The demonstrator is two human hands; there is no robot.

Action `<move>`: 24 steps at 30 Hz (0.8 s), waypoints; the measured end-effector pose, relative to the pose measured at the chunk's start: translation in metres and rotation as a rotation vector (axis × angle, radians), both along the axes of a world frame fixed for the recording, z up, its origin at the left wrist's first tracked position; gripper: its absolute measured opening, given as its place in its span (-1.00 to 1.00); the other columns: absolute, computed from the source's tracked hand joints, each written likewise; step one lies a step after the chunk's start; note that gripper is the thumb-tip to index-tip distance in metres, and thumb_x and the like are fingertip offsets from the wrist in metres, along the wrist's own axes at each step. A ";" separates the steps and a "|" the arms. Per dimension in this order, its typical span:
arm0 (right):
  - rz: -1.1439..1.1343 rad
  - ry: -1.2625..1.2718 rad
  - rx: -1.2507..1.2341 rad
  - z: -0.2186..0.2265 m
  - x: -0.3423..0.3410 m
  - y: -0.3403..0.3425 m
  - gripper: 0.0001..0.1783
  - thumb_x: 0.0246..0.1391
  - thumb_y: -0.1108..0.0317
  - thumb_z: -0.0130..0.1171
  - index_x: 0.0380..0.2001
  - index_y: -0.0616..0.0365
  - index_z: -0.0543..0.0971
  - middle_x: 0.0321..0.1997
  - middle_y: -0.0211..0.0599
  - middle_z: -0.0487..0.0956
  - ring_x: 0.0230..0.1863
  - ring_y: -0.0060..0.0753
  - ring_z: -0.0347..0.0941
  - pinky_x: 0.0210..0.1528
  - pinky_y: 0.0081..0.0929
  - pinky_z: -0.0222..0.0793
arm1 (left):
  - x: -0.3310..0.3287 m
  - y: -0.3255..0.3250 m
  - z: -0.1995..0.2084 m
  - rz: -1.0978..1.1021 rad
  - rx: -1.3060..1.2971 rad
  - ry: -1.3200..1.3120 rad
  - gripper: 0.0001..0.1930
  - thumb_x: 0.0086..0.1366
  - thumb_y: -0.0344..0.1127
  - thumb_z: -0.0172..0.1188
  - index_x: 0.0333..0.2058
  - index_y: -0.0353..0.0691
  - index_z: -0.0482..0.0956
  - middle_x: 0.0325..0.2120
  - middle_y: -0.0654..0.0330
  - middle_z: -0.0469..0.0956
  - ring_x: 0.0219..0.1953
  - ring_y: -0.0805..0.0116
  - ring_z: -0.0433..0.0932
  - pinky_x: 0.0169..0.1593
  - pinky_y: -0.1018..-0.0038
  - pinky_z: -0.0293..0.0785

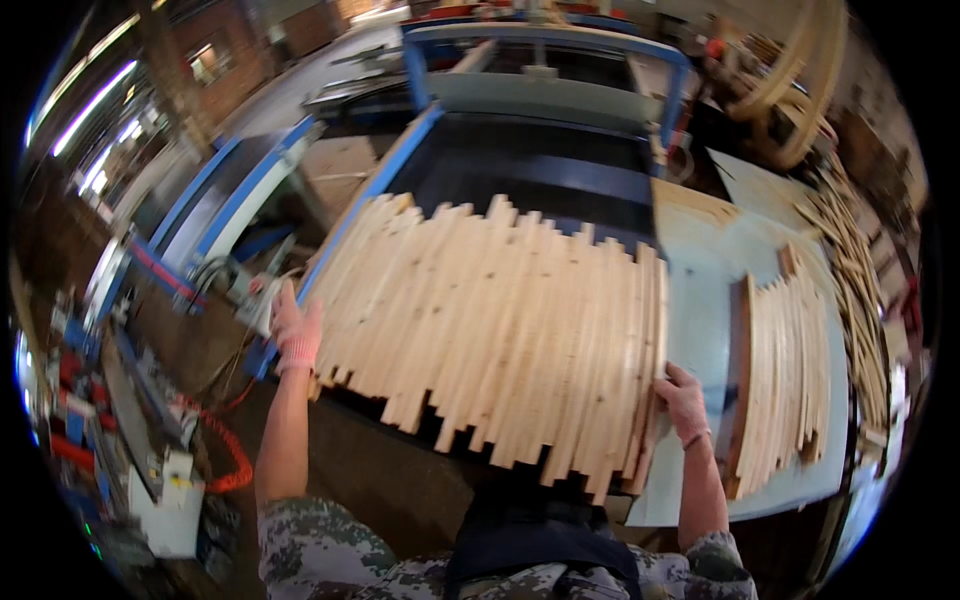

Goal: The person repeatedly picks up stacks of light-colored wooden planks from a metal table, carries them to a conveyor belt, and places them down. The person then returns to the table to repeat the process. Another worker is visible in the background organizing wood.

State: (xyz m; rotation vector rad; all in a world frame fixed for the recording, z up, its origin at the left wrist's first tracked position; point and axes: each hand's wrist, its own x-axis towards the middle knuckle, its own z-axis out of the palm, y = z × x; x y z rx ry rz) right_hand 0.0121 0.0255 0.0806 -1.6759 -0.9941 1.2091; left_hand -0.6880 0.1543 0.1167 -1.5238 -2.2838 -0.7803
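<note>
A wide layer of pale wooden strips (480, 320) lies side by side before me, with uneven ends. At its left edge is my left hand (296, 328), in a pinkish glove, fingers stretched upward and apart beside the blue rail. My right hand (684, 402), gloved as well, has its fingers bent against the outermost wooden strip (660, 320) on the right edge. The undersides of the fingers there are hidden. Beneath the layer's far end runs a dark machine bed (530, 160).
A blue machine frame (550, 38) spans the bed behind. On the pale side table (700, 290) at right sits a smaller stack of strips (785, 375). Loose thin offcuts (850, 280) lie beyond it. A red coiled hose (235, 460) hangs at lower left.
</note>
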 end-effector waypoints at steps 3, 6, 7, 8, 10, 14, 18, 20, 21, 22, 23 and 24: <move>-0.119 -0.045 0.025 -0.008 0.006 -0.004 -0.49 0.25 0.40 0.17 0.26 0.31 0.62 -0.18 -0.29 0.72 -0.27 -0.51 0.58 -0.19 -0.47 0.51 | -0.035 0.023 0.016 0.266 -0.149 0.131 -0.08 0.28 0.13 0.38 0.51 -0.11 0.24 0.50 0.02 0.29 0.57 0.05 0.17 0.57 0.01 0.10; -0.074 -0.592 0.051 -0.053 0.023 -0.007 -0.31 0.22 0.30 0.23 0.40 0.32 0.46 -0.10 -0.05 0.74 -0.16 -0.12 0.65 -0.03 -0.28 0.56 | -0.094 0.029 0.020 0.257 -0.308 0.109 -0.06 0.22 0.16 0.40 0.49 -0.03 0.27 0.52 0.06 0.27 0.57 -0.01 0.17 0.54 -0.05 0.14; -0.003 -0.738 -0.002 -0.036 -0.003 -0.002 -0.23 0.20 0.26 0.27 0.45 0.30 0.41 -0.08 0.02 0.73 -0.11 -0.03 0.66 0.03 -0.23 0.57 | -0.127 0.023 0.014 0.257 -0.293 0.032 -0.12 0.22 0.16 0.40 0.44 -0.01 0.32 0.49 0.07 0.30 0.55 0.01 0.21 0.51 -0.05 0.18; -0.019 -0.749 -0.027 -0.021 -0.009 -0.008 -0.19 0.18 0.26 0.28 0.48 0.25 0.38 -0.06 0.02 0.71 -0.08 -0.01 0.66 0.05 -0.20 0.56 | -0.100 0.027 0.015 0.328 -0.343 0.084 -0.17 0.22 0.14 0.41 0.39 -0.04 0.37 0.45 0.07 0.36 0.52 0.06 0.25 0.51 0.00 0.20; -0.007 -0.716 -0.042 0.001 -0.030 -0.009 -0.12 0.14 0.25 0.30 0.53 0.15 0.33 -0.02 0.01 0.69 -0.01 0.02 0.65 0.08 -0.14 0.55 | -0.119 0.027 0.003 0.301 -0.256 0.185 -0.19 0.21 0.07 0.44 0.37 -0.07 0.37 0.33 0.07 0.49 0.45 0.05 0.35 0.48 0.07 0.25; -0.033 -0.803 0.093 0.000 -0.036 -0.026 -0.08 0.12 0.25 0.26 0.58 0.02 0.29 -0.01 -0.08 0.66 -0.01 0.05 0.62 0.10 -0.09 0.54 | -0.114 0.022 0.009 0.130 -0.214 0.176 -0.08 0.22 0.03 0.44 0.42 -0.30 0.27 0.33 0.10 0.52 0.36 -0.06 0.44 0.41 0.06 0.32; -0.113 -0.749 0.065 0.006 -0.028 -0.036 -0.08 0.13 0.24 0.22 0.59 -0.04 0.26 -0.02 -0.09 0.66 0.00 0.04 0.63 0.11 -0.08 0.53 | -0.156 0.037 0.021 -0.010 -0.171 -0.303 -0.09 0.38 0.01 0.34 0.52 -0.36 0.18 0.44 -0.16 0.39 0.45 -0.16 0.38 0.47 0.10 0.30; -0.163 -0.766 0.129 0.006 -0.031 -0.059 -0.13 0.16 0.28 0.18 0.56 0.01 0.29 0.02 -0.03 0.67 0.05 0.08 0.63 0.14 -0.05 0.53 | -0.190 0.020 -0.010 -0.251 0.115 -0.590 -0.16 0.51 -0.10 0.26 0.57 -0.34 0.10 0.47 -0.13 0.37 0.49 -0.01 0.36 0.50 0.22 0.26; -0.181 -0.823 0.114 0.012 -0.020 -0.071 -0.15 0.17 0.28 0.17 0.56 0.02 0.29 0.05 -0.01 0.66 0.07 0.09 0.63 0.15 -0.04 0.54 | -0.172 0.015 -0.019 -0.225 0.142 -0.541 -0.23 0.54 -0.14 0.24 0.55 -0.36 0.17 0.45 -0.09 0.39 0.47 0.05 0.38 0.50 0.25 0.26; -0.189 -0.876 0.092 0.015 -0.005 -0.086 -0.17 0.19 0.29 0.16 0.55 0.02 0.30 0.08 0.00 0.66 0.09 0.10 0.63 0.16 -0.03 0.54 | -0.146 0.003 -0.031 -0.193 0.164 -0.490 -0.30 0.57 -0.18 0.21 0.52 -0.38 0.23 0.44 -0.06 0.42 0.45 0.11 0.40 0.50 0.28 0.26; -0.189 -0.913 0.093 0.024 0.011 -0.081 -0.19 0.20 0.30 0.15 0.54 0.03 0.30 0.12 0.02 0.66 0.11 0.12 0.63 0.17 -0.02 0.54 | -0.123 0.007 -0.026 -0.326 0.159 -0.547 -0.34 0.57 -0.17 0.21 0.49 -0.40 0.29 0.41 -0.03 0.45 0.42 0.14 0.42 0.49 0.29 0.27; -0.204 -0.971 0.038 0.021 0.033 -0.081 -0.21 0.22 0.32 0.14 0.53 0.03 0.30 0.16 0.02 0.65 0.13 0.13 0.62 0.18 -0.01 0.55 | -0.101 0.009 -0.031 -0.457 0.149 -0.610 -0.37 0.57 -0.16 0.20 0.45 -0.42 0.35 0.37 0.00 0.49 0.39 0.16 0.45 0.48 0.29 0.28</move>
